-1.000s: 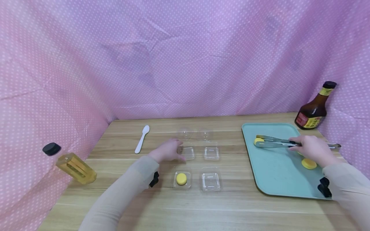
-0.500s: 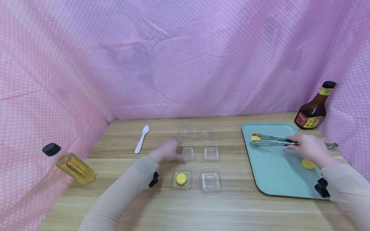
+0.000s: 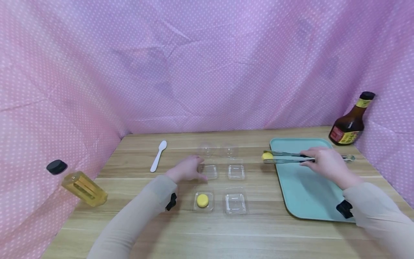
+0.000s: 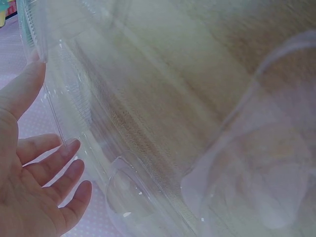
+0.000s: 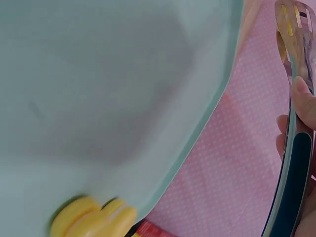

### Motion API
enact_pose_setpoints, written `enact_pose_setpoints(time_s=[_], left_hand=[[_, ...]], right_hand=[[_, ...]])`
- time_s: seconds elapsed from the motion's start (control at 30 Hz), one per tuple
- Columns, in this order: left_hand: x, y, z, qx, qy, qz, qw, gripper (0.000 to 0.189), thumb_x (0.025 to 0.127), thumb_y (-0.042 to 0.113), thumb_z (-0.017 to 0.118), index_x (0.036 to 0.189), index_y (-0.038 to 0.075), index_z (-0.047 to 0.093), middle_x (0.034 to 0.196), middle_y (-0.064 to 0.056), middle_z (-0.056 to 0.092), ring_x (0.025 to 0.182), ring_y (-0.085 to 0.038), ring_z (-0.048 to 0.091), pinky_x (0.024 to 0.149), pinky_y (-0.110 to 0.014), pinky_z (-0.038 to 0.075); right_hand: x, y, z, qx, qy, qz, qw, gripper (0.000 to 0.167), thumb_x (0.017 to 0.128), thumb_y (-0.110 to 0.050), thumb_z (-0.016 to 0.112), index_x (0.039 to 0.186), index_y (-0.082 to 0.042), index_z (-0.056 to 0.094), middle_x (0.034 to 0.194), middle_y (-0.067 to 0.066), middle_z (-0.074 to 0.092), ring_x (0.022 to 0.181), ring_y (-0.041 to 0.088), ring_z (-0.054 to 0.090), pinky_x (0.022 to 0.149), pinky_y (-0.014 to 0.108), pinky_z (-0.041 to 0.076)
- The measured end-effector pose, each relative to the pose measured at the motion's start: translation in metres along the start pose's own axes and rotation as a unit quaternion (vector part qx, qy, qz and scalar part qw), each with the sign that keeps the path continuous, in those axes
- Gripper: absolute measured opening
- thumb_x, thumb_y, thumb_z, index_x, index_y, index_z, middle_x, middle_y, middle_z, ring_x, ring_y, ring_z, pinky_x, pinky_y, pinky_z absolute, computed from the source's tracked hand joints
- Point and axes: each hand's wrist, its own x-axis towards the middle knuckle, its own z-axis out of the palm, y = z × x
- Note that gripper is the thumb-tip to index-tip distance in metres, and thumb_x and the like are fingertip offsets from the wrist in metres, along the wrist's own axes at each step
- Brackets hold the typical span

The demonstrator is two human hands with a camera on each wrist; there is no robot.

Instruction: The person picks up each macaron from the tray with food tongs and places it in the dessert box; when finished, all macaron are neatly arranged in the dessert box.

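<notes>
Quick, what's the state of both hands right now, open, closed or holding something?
Left hand: open, touching a clear plastic container.
Right hand: closed, holding metal tongs with a yellow macaron between their tips.

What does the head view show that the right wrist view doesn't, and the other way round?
Only the head view shows the white spoon, the clear containers and the golden-liquid bottle.

Only the right wrist view shows the yellow pieces lying on the green tray.

Both show the tray, the right hand holding the tongs, and the pink cloth.
</notes>
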Motion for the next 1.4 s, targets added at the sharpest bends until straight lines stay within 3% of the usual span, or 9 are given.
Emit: enact_pose_setpoints(time_s=[0.43, 0.6, 0.83, 1.1, 1.4], left_hand=[[0.000, -0.001, 0.002, -0.002, 0.003, 0.002, 1.0000, 0.082, 0.077, 0.041, 0.076, 0.137, -0.004, 0.043, 0.144, -0.020, 0.043, 0.136, -0.035, 0.036, 0.116, -0.045, 0.027], [-0.001, -0.001, 0.001, -0.011, 0.001, -0.003, 0.9999, 0.083, 0.077, 0.041, 0.076, 0.138, -0.004, 0.042, 0.145, -0.020, 0.041, 0.137, -0.034, 0.034, 0.116, -0.045, 0.026], [-0.001, 0.000, 0.001, -0.014, -0.002, -0.007, 0.9999, 0.083, 0.077, 0.040, 0.076, 0.139, -0.003, 0.041, 0.146, -0.019, 0.040, 0.137, -0.034, 0.034, 0.116, -0.045, 0.025], [-0.001, -0.001, 0.001, -0.011, 0.002, -0.005, 0.9999, 0.083, 0.077, 0.039, 0.076, 0.139, -0.003, 0.041, 0.145, -0.020, 0.040, 0.137, -0.034, 0.034, 0.116, -0.045, 0.025], [0.001, -0.004, 0.004, -0.014, 0.007, -0.003, 0.9999, 0.083, 0.077, 0.040, 0.076, 0.139, -0.003, 0.041, 0.146, -0.020, 0.040, 0.137, -0.034, 0.034, 0.116, -0.044, 0.026]], right_hand=[[0.029, -0.048, 0.002, 0.030, -0.026, -0.017, 0.9991, 0.036, 0.073, -0.012, 0.079, 0.107, -0.001, 0.071, 0.095, 0.016, 0.071, 0.086, 0.033, 0.066, 0.075, 0.050, 0.053], [0.038, -0.062, 0.008, 0.036, -0.006, -0.037, 0.9986, 0.033, 0.072, -0.010, 0.080, 0.104, -0.002, 0.072, 0.093, 0.014, 0.072, 0.085, 0.031, 0.066, 0.074, 0.048, 0.054], [0.048, -0.081, 0.024, 0.046, 0.041, -0.078, 0.9951, 0.032, 0.067, -0.010, 0.084, 0.097, -0.002, 0.074, 0.083, 0.010, 0.071, 0.071, 0.024, 0.065, 0.063, 0.040, 0.054], [0.059, -0.106, 0.037, 0.053, 0.032, -0.083, 0.9946, 0.033, 0.069, -0.013, 0.083, 0.098, -0.001, 0.073, 0.093, 0.014, 0.072, 0.086, 0.031, 0.067, 0.077, 0.047, 0.054], [0.066, -0.127, 0.049, 0.051, 0.018, -0.090, 0.9945, 0.033, 0.068, -0.012, 0.083, 0.098, -0.003, 0.073, 0.092, 0.011, 0.073, 0.087, 0.029, 0.067, 0.082, 0.049, 0.052]])
